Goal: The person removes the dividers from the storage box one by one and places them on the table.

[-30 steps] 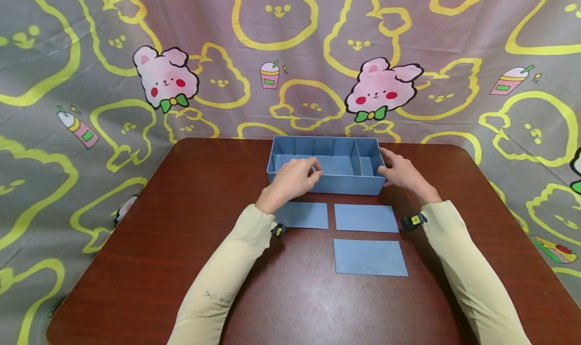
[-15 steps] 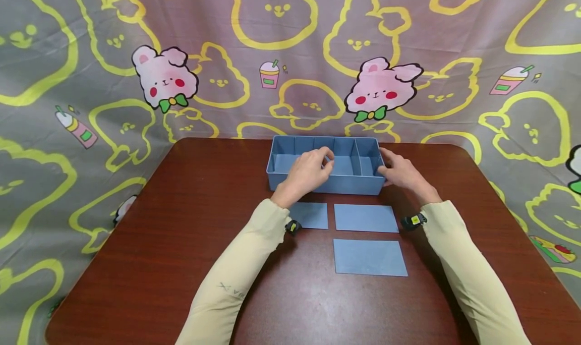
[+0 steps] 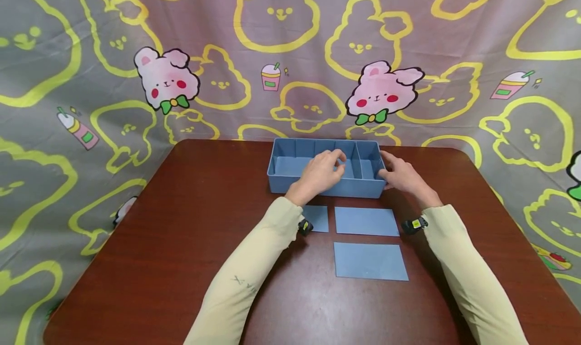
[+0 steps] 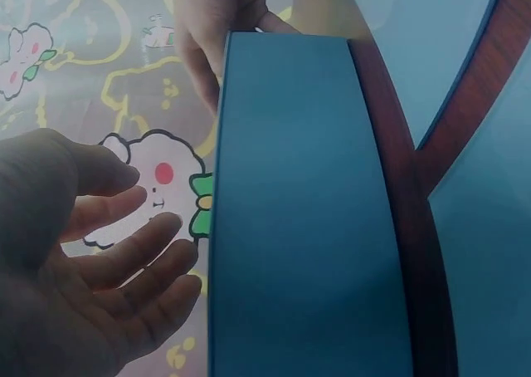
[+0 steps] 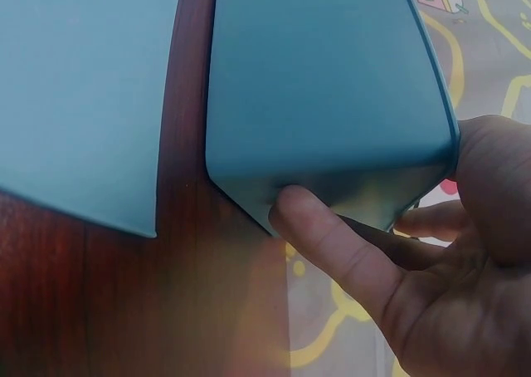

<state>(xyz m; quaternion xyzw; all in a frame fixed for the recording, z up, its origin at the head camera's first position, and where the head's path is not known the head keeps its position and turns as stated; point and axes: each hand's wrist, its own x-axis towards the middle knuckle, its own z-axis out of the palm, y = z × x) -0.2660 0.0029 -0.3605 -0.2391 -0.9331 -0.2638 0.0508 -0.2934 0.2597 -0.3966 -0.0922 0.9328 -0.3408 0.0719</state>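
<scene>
A blue-grey storage box [image 3: 340, 187] with upright dividers stands at the far side of the table. My left hand [image 3: 321, 171] is over its front rim, fingers loosely bent; in the left wrist view, nothing is between the fingers of my left hand [image 4: 108, 244]. My right hand [image 3: 404, 176] grips the box's right end. In the right wrist view, a finger of my right hand [image 5: 440, 261] presses the outside of that end, with the thumb side at the rim. The thumb tip is hidden there. The box's wide left part and narrow right compartment hold no objects that I can see.
Flat blue-grey rectangular panels lie before the box: one [image 3: 317, 218] partly under my left forearm, one [image 3: 366, 221] to its right, one [image 3: 370, 261] nearer me. The reddish-brown table [image 3: 181, 244] ends close behind the box at a patterned curtain [image 3: 308, 32].
My left hand has moved to the right along the box, from left of its middle to right of it, its fingers still loosely bent. My right hand and the box have stayed in place.
</scene>
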